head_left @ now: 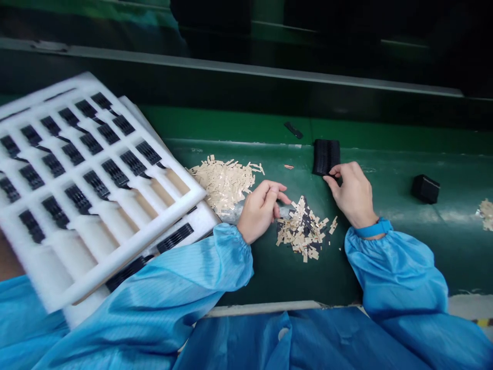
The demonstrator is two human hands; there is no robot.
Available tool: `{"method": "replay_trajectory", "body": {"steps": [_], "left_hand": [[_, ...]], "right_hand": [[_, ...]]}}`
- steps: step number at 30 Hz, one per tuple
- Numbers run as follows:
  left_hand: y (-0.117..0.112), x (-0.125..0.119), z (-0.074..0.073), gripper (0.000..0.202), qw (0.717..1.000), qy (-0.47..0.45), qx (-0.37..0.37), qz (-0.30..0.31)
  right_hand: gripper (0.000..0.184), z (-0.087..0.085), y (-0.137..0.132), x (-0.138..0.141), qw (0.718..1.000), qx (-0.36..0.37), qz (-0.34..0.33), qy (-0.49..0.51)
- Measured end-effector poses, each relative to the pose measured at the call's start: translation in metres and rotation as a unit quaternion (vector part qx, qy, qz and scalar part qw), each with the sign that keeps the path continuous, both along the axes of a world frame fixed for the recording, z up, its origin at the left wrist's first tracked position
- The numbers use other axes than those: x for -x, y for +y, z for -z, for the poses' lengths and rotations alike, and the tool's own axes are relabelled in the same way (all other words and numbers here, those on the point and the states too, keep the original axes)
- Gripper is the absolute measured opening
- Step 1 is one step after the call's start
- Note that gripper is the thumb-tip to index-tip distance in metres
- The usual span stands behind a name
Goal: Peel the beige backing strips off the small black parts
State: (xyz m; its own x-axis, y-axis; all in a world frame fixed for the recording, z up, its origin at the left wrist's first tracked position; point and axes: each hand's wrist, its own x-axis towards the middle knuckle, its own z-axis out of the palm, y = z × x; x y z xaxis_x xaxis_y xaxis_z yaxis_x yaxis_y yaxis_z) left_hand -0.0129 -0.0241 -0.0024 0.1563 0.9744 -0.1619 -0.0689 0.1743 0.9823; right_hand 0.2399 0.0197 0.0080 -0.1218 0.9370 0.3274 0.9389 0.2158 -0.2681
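- Right hand (352,195): fingers pinched together on a black ribbed block (325,155) at eleven o'clock.
- Left hand (262,210): fingers loosely curled, empty, near flat tan strips (302,231) at three o'clock.

Tan strips (302,231) lie heaped loosely (black bits (307,221) mixed in); a ribbed black stack (326,157) sits just farther right.

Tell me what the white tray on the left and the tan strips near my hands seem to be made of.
The white tray looks like closed-cell foam, probably polyethylene: matte, with soft, rounded edges and cut pockets. The tan strips look like thin paper or plastic film with a dull finish. They lie flat and light in a loose pile, but the view can't settle which material it is.
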Motion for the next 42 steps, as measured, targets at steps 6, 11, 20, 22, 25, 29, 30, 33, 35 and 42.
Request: {"method": "replay_trajectory", "body": {"steps": [6, 11, 20, 22, 25, 29, 30, 33, 35, 42], "left_hand": [[0.0, 0.0, 0.002, 0.027, 1.0, 0.004, -0.016, -0.002], [-0.002, -0.004, 0.0, 0.025, 0.998, 0.017, -0.051, 0.022], [0.005, -0.001, 0.0, 0.02, 0.99, -0.126, -0.042, -0.041], [0.006, -0.001, 0.001, 0.022, 0.99, -0.129, -0.036, -0.045], [0.006, -0.002, 0.002, 0.021, 0.993, -0.108, -0.022, -0.048], [0.002, -0.003, 0.007, 0.016, 0.999, -0.018, -0.027, -0.02], [0.001, -0.002, 0.009, 0.016, 0.999, 0.014, -0.034, -0.009], [-0.001, -0.002, 0.01, 0.016, 0.996, 0.08, -0.041, 0.019], [-0.001, -0.001, 0.009, 0.018, 0.993, 0.108, -0.039, 0.025], [0.0, 0.002, -0.002, 0.023, 0.977, 0.178, -0.092, 0.077]], "right_hand": [[0.014, -0.011, -0.005, 0.005, 0.995, -0.024, -0.067, 0.07], [0.017, -0.015, -0.027, 0.037, 0.968, 0.058, -0.135, 0.205], [0.021, -0.021, -0.023, 0.034, 0.937, 0.222, -0.167, 0.211], [0.017, -0.022, -0.02, 0.029, 0.935, 0.227, -0.213, 0.17], [0.014, -0.021, -0.019, 0.027, 0.924, 0.239, -0.269, 0.127], [0.01, -0.024, -0.018, 0.024, 0.921, 0.271, -0.26, 0.102], [0.012, -0.026, -0.017, 0.022, 0.918, 0.286, -0.253, 0.106], [0.02, -0.03, -0.015, 0.017, 0.895, 0.354, -0.228, 0.15], [0.025, -0.031, -0.015, 0.016, 0.875, 0.391, -0.21, 0.195], [0.026, -0.024, -0.021, 0.027, 0.84, 0.403, -0.165, 0.323]]}}
